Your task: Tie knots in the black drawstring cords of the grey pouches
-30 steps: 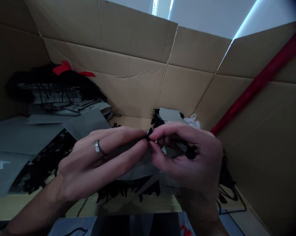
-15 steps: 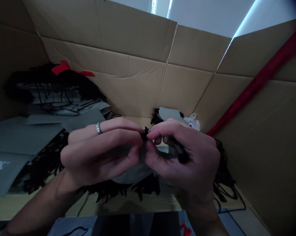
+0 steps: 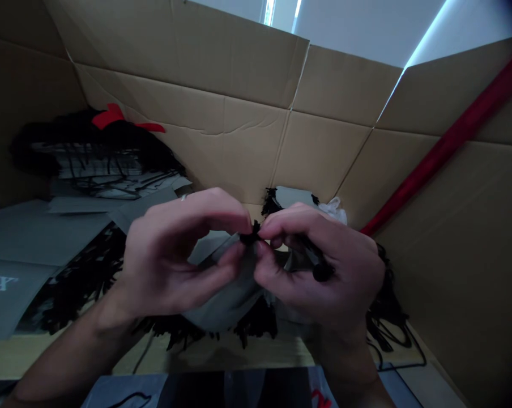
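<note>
My left hand (image 3: 186, 255) pinches a small black piece of cord (image 3: 251, 235) between thumb and forefinger, at the middle of the view. From the other side, my right hand (image 3: 319, 266) closes thumb and forefinger on the same cord, the fingertips of both hands almost meeting. A dark rod-like tool with a rounded black end (image 3: 323, 271) is tucked in my right palm; its far part is hidden by the fingers. Below the hands lies a grey sheet-like piece (image 3: 228, 300) with black cord ends (image 3: 256, 323) sticking out along its near edge.
Grey printed panels (image 3: 22, 238) with black cords lie at left, before a stack of grey pieces (image 3: 98, 164) topped by black cords and a red strip (image 3: 109, 116). A smaller grey stack (image 3: 296, 196) stands behind. Cardboard walls (image 3: 222, 124) surround the table; a red strap (image 3: 443, 147) slants at right.
My left hand has turned and its fingers have rounded, opening a wider gap between thumb and forefinger behind the pinch. The right hand has barely moved.
</note>
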Motion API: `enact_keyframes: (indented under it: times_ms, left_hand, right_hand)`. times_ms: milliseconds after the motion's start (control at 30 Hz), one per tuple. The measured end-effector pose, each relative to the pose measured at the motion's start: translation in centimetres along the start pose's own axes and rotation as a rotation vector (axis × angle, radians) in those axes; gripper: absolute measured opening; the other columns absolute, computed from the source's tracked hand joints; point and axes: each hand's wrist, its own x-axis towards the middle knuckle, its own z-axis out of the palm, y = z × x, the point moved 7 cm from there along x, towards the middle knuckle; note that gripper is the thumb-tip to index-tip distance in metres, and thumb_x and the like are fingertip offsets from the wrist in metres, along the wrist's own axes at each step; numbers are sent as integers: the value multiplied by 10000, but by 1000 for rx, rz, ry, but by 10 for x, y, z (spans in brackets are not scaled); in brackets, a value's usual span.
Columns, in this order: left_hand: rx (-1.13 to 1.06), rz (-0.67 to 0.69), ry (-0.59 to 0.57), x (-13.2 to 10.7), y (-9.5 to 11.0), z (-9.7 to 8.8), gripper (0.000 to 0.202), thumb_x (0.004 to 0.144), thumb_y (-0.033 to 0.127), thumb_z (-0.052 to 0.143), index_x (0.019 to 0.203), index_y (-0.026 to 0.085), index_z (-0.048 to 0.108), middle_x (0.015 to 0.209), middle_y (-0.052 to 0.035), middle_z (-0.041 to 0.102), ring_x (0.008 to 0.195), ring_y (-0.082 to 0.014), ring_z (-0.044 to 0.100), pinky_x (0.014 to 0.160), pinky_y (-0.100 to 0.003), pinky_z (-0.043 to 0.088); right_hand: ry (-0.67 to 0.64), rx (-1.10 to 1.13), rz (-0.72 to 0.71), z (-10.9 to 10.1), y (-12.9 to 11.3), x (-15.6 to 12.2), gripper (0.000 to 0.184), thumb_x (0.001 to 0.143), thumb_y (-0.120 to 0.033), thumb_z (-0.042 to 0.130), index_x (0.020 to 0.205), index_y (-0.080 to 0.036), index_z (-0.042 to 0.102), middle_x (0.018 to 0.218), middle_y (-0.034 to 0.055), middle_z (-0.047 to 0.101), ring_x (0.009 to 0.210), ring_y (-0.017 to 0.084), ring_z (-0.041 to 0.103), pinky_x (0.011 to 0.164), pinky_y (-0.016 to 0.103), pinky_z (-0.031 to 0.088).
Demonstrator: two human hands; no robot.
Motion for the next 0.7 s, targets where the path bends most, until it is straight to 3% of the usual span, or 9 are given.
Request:
enact_keyframes:
  times_ms: [100,200,433,600,700]
  left_hand:
    - [59,59,-8,-2,5,-3,240,986,95,798,1128,283,754,978,0,838,825,-163,815,735,-277,696]
    - [72,65,12,0,6,-2,201,984,102,787,1067,278,736,914,5,818,761,-154,781,687,-267,673]
    - [-178,57,49,6,-6,-1,234,921,27,787,1024,236,767,905,-17,821,771,-149,779,668,-224,653]
    - [-102,112,62,7,-2,-7,239,915,30,860,1051,221,810,913,-19,840,818,-152,824,727,-213,690]
    - [-19,151,37,6,4,-8,235,937,73,885,1085,241,813,929,-6,854,790,-158,830,722,-227,719]
  right_hand:
    - [-27,-3,-13,1,1,-1,321,905,-72,830,1098,-319,761,985,-14,849,848,193,785,801,359,718]
    - [-21,-5,-26,1,2,-1,312,905,-79,825,1093,-319,761,987,-15,853,845,193,796,787,352,716]
    - [-10,42,-19,-1,3,3,306,844,-47,839,1038,-273,770,906,-43,822,825,159,804,724,281,661]
    - [-57,203,218,-6,15,9,150,949,-113,860,1014,-241,817,888,-36,816,702,104,724,611,221,588]
    - [-148,322,340,-3,24,13,125,927,-147,928,984,-217,841,801,-49,790,646,87,698,560,177,550]
